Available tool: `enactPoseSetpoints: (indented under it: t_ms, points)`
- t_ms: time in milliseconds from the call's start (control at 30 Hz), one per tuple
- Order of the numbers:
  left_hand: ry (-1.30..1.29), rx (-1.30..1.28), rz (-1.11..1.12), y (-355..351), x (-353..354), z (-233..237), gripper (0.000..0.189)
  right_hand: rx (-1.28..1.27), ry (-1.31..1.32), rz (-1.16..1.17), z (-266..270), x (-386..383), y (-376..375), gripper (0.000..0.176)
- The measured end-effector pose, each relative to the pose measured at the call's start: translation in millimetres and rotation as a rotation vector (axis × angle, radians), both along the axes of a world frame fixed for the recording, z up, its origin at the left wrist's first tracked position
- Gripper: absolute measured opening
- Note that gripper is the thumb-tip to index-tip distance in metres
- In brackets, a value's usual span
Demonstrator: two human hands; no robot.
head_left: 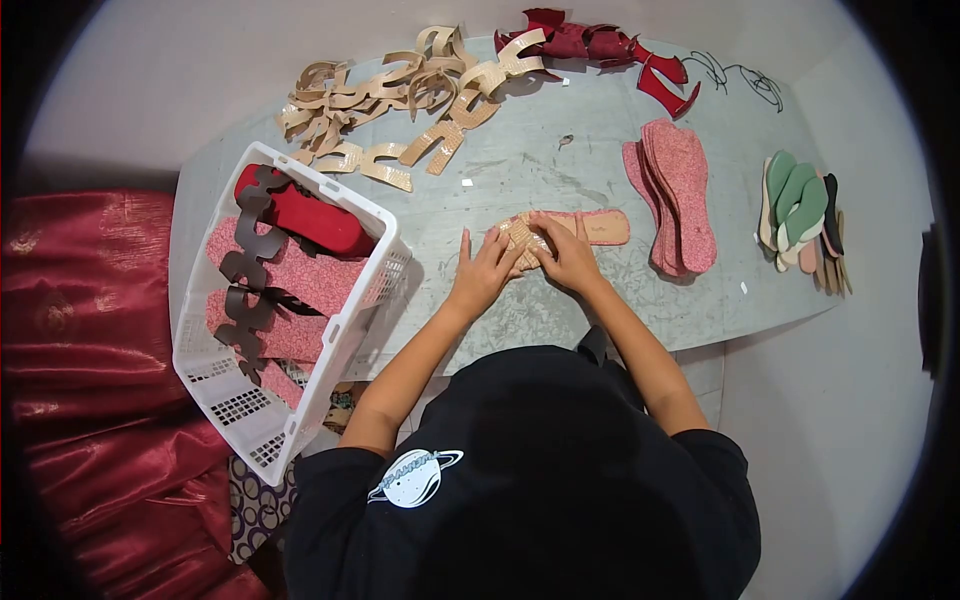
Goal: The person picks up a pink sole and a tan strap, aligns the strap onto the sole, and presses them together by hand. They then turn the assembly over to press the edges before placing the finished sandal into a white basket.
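Observation:
On the table lies a sandal [606, 228] with a tan insole, pink edging and a tan crocodile-patterned strap upper [522, 236] across its front. My left hand [482, 272] grips the toe end from the left, one finger sticking out to the side. From the right, my right hand [568, 262] bends its fingers over the strap, with the thumb near the front edge. The hands are close together on the upper, and they partly cover it. What lies under the fingertips is hidden.
At left a white plastic basket [352, 205] holds pink soles, red footwear and dark brown strap pieces. Tan strap cutouts [385, 85] and red ones [590, 42] lie at the back. Right of my hands are stacked pink soles [680, 195]; green soles [797, 200] lie farther right.

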State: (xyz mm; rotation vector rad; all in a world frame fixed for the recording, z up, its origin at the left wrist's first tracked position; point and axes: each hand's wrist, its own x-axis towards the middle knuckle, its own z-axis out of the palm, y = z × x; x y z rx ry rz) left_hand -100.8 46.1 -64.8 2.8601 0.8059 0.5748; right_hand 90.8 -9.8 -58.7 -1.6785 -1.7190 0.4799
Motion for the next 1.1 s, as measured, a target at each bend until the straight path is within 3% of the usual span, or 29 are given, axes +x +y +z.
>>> enactPoseSetpoints:
  t_ms: [267,567,967,1033,1100]
  points:
    - [-0.003,0.047,-0.016,0.9,3.5,-0.7,0.051,0.15,-0.003,0.061,-16.3,0.0,-5.7,0.024]
    - [-0.064,0.025,-0.041,6.1,5.1,11.0,0.046,0.133,-0.112,0.147,6.1,1.3,-13.2,0.046]
    - [-0.136,-0.038,-0.058,8.0,3.2,14.1,0.042,0.285,-0.255,-0.014,-15.9,-7.7,-2.4,0.037]
    - [-0.19,-0.244,0.009,7.5,0.0,13.9,0.043,0.292,-0.26,-0.018,-17.0,-8.4,-2.3,0.037]
    - [-0.202,-0.24,-0.011,10.0,-0.6,12.2,0.046,0.297,-0.263,-0.018,-18.0,-9.4,-1.1,0.037]
